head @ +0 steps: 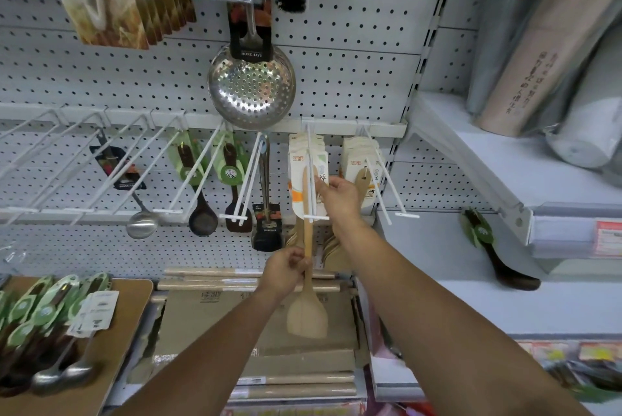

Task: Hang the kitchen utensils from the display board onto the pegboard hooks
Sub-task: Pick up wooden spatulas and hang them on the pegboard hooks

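The job is partway through. On the pegboard [353,72] a perforated steel skimmer [251,85] hangs high up. On the row of white hooks below it hang a steel ladle [142,225], two dark ladles with green cards [203,220], a black-carded turner [267,230] and two bunches of carded wooden spatulas; the right-hand bunch [361,159] looks finished.

The piece in play is a wooden spatula [307,314], upright with its blade down, right in front of the left bunch. The left hand [286,269] has its fingers curled round the lower handle. The right hand [336,195] pinches the edge of the spatula's card header [299,195] beside the long white hook [316,217]. I cannot tell whether the card's hole is on the rod yet, so I judge this as threading it on or sliding it back.

Plenty is left. The brown display board [131,308] at lower left carries a pile of green-carded ladles [33,308] and some steel spoons [64,375], and several hooks at the left of the row stand bare. A dark ladle [501,264] also lies loose on the right-hand shelf [437,281].
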Motion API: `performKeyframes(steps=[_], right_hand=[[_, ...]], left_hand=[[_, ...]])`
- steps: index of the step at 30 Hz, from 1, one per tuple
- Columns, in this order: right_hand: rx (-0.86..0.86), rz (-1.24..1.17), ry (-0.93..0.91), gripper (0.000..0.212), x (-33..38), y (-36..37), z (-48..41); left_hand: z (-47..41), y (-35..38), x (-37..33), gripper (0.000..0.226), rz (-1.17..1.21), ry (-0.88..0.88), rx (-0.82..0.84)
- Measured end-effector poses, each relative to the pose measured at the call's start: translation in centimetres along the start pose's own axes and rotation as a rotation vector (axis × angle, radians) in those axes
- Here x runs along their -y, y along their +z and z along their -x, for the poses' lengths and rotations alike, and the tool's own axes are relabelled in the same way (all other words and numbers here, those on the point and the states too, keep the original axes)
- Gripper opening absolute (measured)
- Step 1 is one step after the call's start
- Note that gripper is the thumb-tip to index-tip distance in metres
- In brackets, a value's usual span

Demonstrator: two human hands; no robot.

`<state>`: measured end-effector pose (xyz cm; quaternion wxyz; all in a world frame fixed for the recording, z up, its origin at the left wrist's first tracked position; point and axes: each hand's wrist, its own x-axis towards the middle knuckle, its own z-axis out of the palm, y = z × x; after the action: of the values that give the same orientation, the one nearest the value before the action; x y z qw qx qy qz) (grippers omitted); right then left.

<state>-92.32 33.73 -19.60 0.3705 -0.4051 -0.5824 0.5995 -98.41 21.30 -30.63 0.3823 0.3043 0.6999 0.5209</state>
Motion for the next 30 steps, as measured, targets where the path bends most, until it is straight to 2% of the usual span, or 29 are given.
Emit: performKeyframes(steps=[7, 10, 11, 14, 15, 18, 19, 21, 22, 25, 28, 30], right_hand=[[0.0, 0.095, 0.073, 0.02, -0.3, 0.4, -1.3], [-0.004, 0.136, 0.098, 0.024, -0.3, 0.6, -1.8], [-0.005, 0.163, 0.111, 0.028, -0.6, 0.5, -2.0], [0.016, 0.239, 0.124, 0.057, -3.1, 0.0, -2.4], [0.025, 0.264, 0.128, 0.055, -3.6, -0.1, -1.9], [0.061, 0.412, 0.196, 0.026, -6.7, -0.7, 0.3], [0.073, 0.472, 0.233, 0.03, -7.7, -1.0, 1.0], [0.139, 0.69, 0.248, 0.055, -9.3, -1.0, 2.1], [0.201, 0.817, 0.212, 0.063, -9.6, -0.8, 2.8], [0.458, 1.042, -0.008, 0.054, -9.0, 1.1, 5.6], [0.673, 1.251, -0.283, 0.063, -9.0, 4.2, 7.3], [0.797, 1.296, -0.429, 0.063, -8.9, 7.3, 8.5]], left_hand=[[-2.6, -0.6, 1.0, 0.02, 0.097, -0.132, 0.012], [-4.1, -1.2, 2.0, 0.023, 0.047, -0.136, 0.022], [-4.5, -1.4, 2.1, 0.024, 0.01, -0.13, 0.024], [-3.8, -1.6, 1.4, 0.023, -0.016, -0.121, 0.035], [-3.6, -1.7, 1.3, 0.024, -0.025, -0.11, 0.039], [-2.3, -2.4, 1.2, 0.026, -0.207, -0.064, 0.049], [-1.7, -3.0, 1.2, 0.027, -0.283, -0.063, 0.06], [-0.5, -4.6, 1.4, 0.04, -0.468, -0.041, 0.059], [0.3, -5.6, 1.4, 0.049, -0.55, -0.026, 0.037], [2.7, -9.2, 1.7, 0.064, -0.798, 0.0, -0.065], [6.9, -13.3, 2.3, 0.067, -0.925, -0.094, -0.164], [10.3, -16.4, 2.8, 0.062, -0.987, -0.16, -0.235]])
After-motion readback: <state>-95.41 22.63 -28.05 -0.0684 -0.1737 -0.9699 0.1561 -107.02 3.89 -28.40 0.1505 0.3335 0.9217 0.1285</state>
